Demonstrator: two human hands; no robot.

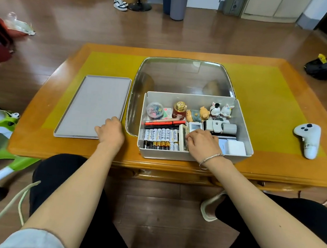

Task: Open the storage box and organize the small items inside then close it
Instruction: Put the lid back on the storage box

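**Box open, lid set aside**

Your box [195,157] sits open on the tabletop [266,104], with its lid [94,105] lying flat just to its left. Your left hand [111,130] rests on the lid's near right corner, fingers loosely curled over it. Your right hand [203,144] reaches inside the box, fingers bent onto a calculator [183,136] beside the rows of batteries [160,137]; whether they grip it, you cannot tell. Figurines [220,110] line the box's far wall.
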